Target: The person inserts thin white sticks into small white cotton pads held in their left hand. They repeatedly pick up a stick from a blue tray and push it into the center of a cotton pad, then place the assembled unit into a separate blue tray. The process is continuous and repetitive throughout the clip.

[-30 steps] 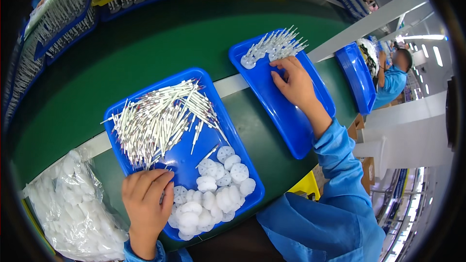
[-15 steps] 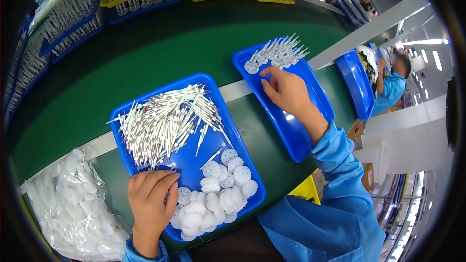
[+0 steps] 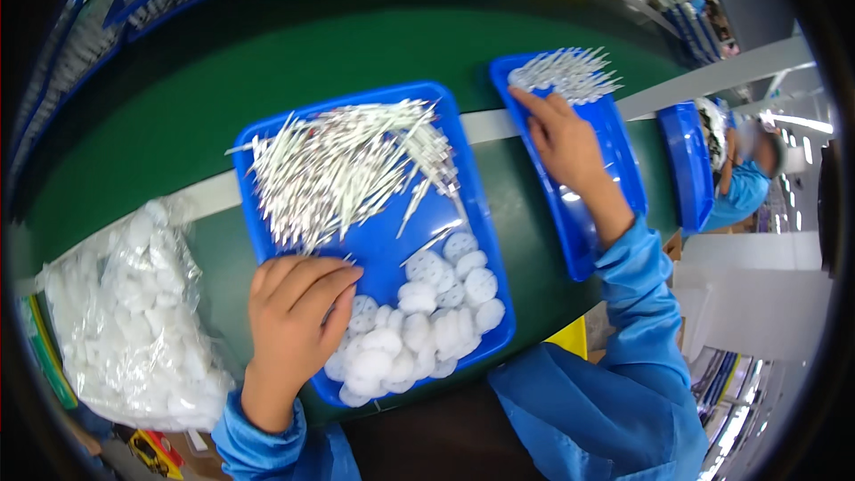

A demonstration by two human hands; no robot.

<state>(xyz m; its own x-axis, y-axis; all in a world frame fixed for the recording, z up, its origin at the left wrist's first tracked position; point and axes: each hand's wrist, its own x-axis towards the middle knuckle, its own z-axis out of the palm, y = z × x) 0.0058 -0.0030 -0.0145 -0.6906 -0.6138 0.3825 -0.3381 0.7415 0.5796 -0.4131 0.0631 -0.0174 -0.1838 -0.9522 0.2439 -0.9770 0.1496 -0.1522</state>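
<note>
**Narrower tray part filled, loose parts left over**

At your two o'clock, one narrower blue tray (image 3: 623,151) bears a cluster of rod-and-disc pieces (image 3: 574,76) at its far end; that portion looks done. In the one wide blue tray (image 3: 378,245) at centre, loose rods (image 3: 347,169) lie towards eleven o'clock and loose discs (image 3: 416,331) towards five, so much seems left. Rods, discs and joined pieces all overlap (too many to count honestly). One clear bag (image 3: 134,321) of white pieces sits at eight o'clock. Your right hand (image 3: 570,147), at two o'clock, points its index finger at the cluster, thumb apart, nothing visible between. Your left hand (image 3: 298,312), at eight o'clock, curls its fingers together over the wide tray's edge; whether they pinch anything, I cannot tell.
</note>
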